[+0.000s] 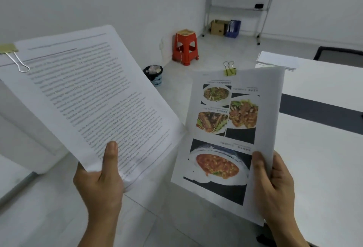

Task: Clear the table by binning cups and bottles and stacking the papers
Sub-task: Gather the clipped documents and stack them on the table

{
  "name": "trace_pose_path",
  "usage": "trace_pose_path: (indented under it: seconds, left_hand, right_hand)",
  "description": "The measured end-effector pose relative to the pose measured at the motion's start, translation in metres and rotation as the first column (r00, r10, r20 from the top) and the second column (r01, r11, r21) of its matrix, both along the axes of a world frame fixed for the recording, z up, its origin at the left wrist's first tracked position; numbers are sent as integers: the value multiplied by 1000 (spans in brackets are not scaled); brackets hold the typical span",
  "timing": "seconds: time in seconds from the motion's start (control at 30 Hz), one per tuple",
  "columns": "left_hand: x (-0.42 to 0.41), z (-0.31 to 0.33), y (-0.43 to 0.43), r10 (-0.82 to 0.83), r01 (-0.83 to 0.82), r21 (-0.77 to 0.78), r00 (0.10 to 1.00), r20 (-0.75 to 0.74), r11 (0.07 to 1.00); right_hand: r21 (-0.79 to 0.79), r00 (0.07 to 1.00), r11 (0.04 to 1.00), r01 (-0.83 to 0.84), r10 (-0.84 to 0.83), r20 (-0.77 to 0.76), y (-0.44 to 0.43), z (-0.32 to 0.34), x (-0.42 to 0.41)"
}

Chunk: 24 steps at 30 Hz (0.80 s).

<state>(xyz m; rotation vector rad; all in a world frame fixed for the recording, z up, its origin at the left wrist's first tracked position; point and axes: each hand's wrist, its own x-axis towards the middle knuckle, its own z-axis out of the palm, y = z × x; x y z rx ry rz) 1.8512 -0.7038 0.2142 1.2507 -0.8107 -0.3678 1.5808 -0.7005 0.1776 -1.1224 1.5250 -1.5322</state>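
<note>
Left of the surface, papers in hand: two clipped bundles, held in the air beside the white surface [324,148].
Text bundle [88,93]: white sheets of dense print, one gold clip [8,49] at its far corner; left hand [98,185] pinches the near edge, thumb on top, fingers beneath.
Menu bundle [235,128]: four colour food photos, one yellow-green clip [229,70] at its far edge; right hand [275,193] grips the right edge, fingers curled round it.
Loose stack [277,62]: one, flat white sheets, on the surface's far-left corner.
Bin [154,75]: one, round, black-lined, on the floor left of the surface, holding crumpled waste.
Stool [184,48]: one, red plastic, on the floor far left of the surface.
</note>
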Motion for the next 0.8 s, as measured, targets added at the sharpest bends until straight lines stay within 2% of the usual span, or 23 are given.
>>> trace_pose_path:
  seconds: [0.2,0.37,0.53,0.8]
  left_hand:
    - [38,-11,-159,-73,71,38,995,65,997]
    - [72,12,-279,-132,126,57,986,98,990]
    - [96,7,-400,-164,158,98,985,57,983]
    - [83,-21,-635,-413,412,136,910,-18,901]
  right_hand:
    - [23,992,993,118,-119,45,-141,-35,43]
    - [13,993,994,111,-111,45,-264,-23,84]
    - [24,995,996,87,-88,39,-377,-8,101]
    - [40,973,972,232,-231,-17,-574,-16,104]
